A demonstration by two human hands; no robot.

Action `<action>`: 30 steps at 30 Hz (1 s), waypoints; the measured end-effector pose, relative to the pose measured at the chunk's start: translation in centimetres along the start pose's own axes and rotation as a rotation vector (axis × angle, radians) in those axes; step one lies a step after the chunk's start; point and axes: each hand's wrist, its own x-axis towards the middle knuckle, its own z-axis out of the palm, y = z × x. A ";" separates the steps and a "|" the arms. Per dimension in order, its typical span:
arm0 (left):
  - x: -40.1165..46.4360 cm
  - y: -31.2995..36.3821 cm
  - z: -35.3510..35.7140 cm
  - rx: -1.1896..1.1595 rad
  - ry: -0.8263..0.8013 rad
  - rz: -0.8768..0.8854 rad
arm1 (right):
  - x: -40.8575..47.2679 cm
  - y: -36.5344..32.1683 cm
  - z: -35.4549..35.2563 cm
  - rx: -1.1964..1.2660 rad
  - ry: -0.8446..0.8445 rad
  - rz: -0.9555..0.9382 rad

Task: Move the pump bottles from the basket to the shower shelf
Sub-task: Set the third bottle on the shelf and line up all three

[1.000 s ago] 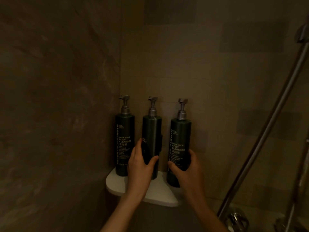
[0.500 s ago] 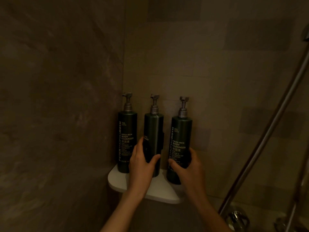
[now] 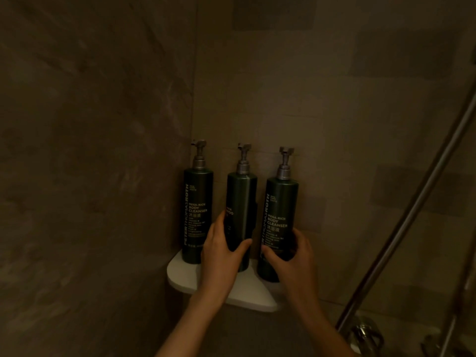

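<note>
Three dark green pump bottles stand upright in a row on a white corner shelf [image 3: 247, 296] in the tiled shower. The left bottle [image 3: 197, 210] stands free against the corner. My left hand [image 3: 223, 256] wraps the lower part of the middle bottle [image 3: 242, 199]. The lower part of the right bottle [image 3: 280, 207] is gripped by my right hand [image 3: 293, 256]. All three rest on the shelf with silver pump heads facing forward. No basket is in view.
Dark stone walls meet in the corner behind the shelf. A metal shower rail [image 3: 412, 215] slants up at the right, with a chrome tap fitting [image 3: 365, 333] at its foot.
The view has shifted slightly. Both hands stay on the same two bottles, and the bottles stand in nearly the same places.
</note>
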 end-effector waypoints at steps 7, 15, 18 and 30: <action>0.0 0.0 0.0 0.017 0.004 -0.018 | 0.0 0.0 0.0 -0.030 0.028 -0.012; 0.0 0.0 0.0 0.016 -0.001 -0.031 | 0.0 0.2 -0.2 -0.039 0.024 -0.022; 0.0 0.0 0.0 0.013 -0.010 -0.035 | 0.0 0.2 -0.2 -0.036 0.020 -0.023; -0.1 0.1 0.1 0.034 -0.009 -0.041 | -0.1 0.1 -0.3 -0.039 0.014 -0.022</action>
